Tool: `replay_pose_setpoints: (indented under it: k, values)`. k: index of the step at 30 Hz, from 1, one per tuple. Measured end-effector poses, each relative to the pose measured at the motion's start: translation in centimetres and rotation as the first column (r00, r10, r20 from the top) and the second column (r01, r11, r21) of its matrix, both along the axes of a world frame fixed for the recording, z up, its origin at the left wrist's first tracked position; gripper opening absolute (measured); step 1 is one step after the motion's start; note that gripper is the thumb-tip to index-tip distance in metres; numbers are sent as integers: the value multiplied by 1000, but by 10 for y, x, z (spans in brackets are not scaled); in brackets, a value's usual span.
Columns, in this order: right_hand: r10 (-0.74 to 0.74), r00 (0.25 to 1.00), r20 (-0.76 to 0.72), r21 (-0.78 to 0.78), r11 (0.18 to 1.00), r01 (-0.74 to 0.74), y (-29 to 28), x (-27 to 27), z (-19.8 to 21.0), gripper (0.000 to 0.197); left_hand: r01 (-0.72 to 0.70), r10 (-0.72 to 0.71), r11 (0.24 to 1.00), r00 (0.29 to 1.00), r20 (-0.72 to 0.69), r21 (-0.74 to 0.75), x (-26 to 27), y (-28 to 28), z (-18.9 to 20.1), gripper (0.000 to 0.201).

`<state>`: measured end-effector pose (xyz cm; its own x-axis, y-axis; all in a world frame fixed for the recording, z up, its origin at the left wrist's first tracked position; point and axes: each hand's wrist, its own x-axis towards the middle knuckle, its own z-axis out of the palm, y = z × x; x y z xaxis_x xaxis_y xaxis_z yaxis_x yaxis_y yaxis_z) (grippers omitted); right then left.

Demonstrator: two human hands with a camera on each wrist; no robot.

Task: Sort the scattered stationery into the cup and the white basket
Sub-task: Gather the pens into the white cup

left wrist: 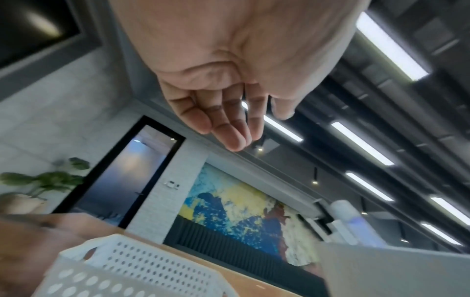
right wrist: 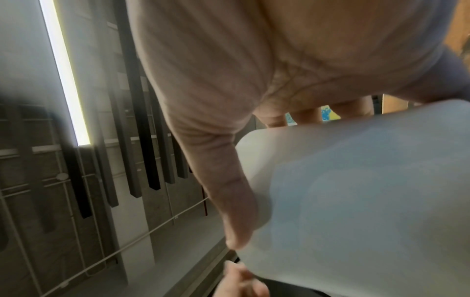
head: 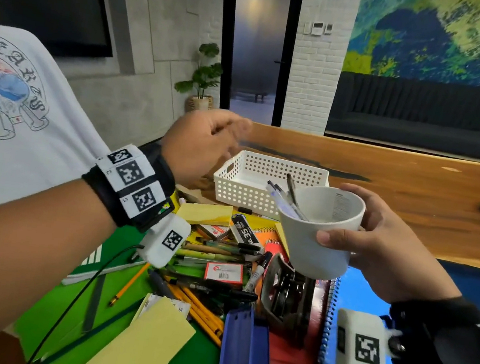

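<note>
My right hand [head: 356, 243] grips a white cup [head: 317, 231] lifted above the pile, thumb on its near side; the cup [right wrist: 356, 201] fills the right wrist view. A few pens [head: 285, 200] lean inside it. My left hand [head: 207, 144] hovers empty above the left end of the white perforated basket [head: 260, 203], fingers relaxed and nearly straight [left wrist: 229, 128]. The basket [left wrist: 132, 269] looks empty. Scattered stationery lies below: pencils [head: 200, 311], pens [head: 224, 247], a marker [head: 257, 272], yellow sticky notes [head: 207, 214], small boxes [head: 224, 272].
A blue hole punch [head: 244, 347], a dark stapler [head: 285, 294], red and blue spiral notebooks [head: 376, 294] and green sheets [head: 69, 306] cover the near table. A yellow pad [head: 144, 346] lies in front. Another person in a white T-shirt [head: 20, 128] stands at the left. Bare wood [head: 398, 196] stretches behind.
</note>
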<state>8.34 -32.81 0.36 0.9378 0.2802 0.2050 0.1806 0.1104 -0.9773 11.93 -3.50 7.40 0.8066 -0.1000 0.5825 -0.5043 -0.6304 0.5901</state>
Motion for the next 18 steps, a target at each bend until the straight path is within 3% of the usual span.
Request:
replay_pose_setpoints:
  k: [2, 4, 6, 11, 15, 18]
  values:
    - [-1, 1000, 7, 11, 1000, 1, -5, -2, 4, 126, -100, 116, 980, 990, -85, 172, 11, 12, -12, 16]
    - [-20, 1000, 1, 10, 1000, 20, -10, -1, 6, 126, -14, 168, 851, 954, -249, 525, 22, 21, -38, 12]
    - [-41, 999, -14, 6, 999, 41, -14, 1, 6, 125, 114, 221, 704, 903, -369, 701, 25, 25, -69, 17]
    - [-59, 997, -39, 6, 998, 60, -16, 3, 5, 129, 243, 226, 685, 825, -518, 686, 26, 22, -112, 35]
    - [-30, 996, -81, 42, 999, 33, -16, 3, 5, 129, 196, 232, 753, 814, -533, 628, 30, 17, -121, 19]
    - [-26, 996, -89, 58, 998, 32, -17, 3, 6, 129, 213, 222, 732, 823, -522, 647, 27, 15, -127, 14]
